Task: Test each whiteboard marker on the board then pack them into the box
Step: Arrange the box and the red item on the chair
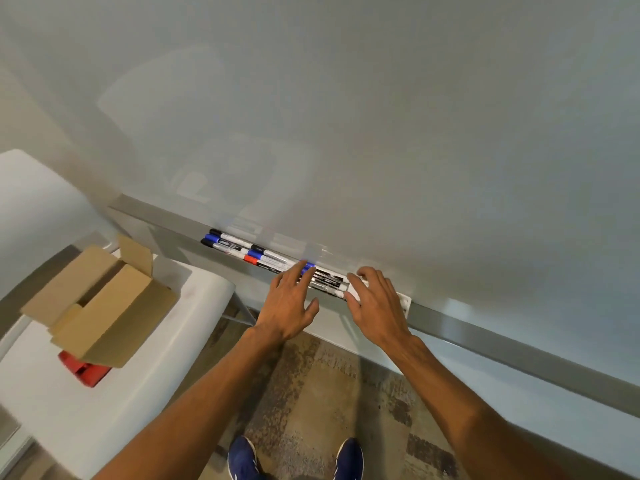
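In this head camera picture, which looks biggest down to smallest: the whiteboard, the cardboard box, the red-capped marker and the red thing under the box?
1. whiteboard, filling most of the view.
2. cardboard box.
3 and 4 unsure: the red-capped marker and the red thing look similar, and the box hides much of the red thing.

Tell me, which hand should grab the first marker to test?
Probably the left hand: its fingers already lie over the markers in the tray. The right hand rests at the row's end, over something white.
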Action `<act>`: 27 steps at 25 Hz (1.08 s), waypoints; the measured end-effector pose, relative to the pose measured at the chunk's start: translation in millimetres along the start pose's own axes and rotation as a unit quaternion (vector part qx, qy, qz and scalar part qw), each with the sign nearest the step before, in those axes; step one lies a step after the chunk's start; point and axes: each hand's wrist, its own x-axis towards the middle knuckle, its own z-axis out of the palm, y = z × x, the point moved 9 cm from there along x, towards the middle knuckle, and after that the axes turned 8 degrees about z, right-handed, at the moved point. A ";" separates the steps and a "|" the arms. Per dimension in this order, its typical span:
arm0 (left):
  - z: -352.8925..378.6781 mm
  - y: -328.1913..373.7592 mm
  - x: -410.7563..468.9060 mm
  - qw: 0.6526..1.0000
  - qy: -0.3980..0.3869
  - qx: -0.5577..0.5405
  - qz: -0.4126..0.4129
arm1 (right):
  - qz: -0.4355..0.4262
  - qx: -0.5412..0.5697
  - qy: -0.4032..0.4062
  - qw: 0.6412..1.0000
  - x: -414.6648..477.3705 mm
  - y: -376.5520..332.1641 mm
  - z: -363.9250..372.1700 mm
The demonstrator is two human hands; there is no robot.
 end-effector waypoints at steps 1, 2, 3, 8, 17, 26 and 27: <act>-8.8 -8.6 -7.3 1.000 0.011 -0.006 -0.013 | -0.008 0.018 -0.015 1.000 3.8 -14.4 4.0; -18.7 -20.1 -17.0 0.999 0.025 -0.009 -0.029 | -0.021 0.033 -0.030 0.999 7.7 -31.5 9.5; -28.0 -32.2 -26.9 0.998 0.037 -0.009 -0.046 | -0.036 0.045 -0.043 0.997 11.2 -48.9 14.1; -78.4 -103.4 -87.5 0.987 0.107 -0.023 -0.117 | -0.092 0.066 -0.118 0.986 28.5 -143.2 46.6; -159.8 -270.9 -240.4 0.934 0.232 -0.039 -0.269 | -0.173 0.136 -0.181 0.958 12.7 -365.8 125.1; -142.5 -409.6 -371.5 0.906 0.211 -0.032 -0.366 | -0.215 0.151 -0.217 0.940 -54.3 -521.7 218.7; -130.9 -424.1 -377.6 0.911 0.181 -0.033 -0.368 | -0.210 0.147 -0.239 0.937 -61.8 -525.8 234.5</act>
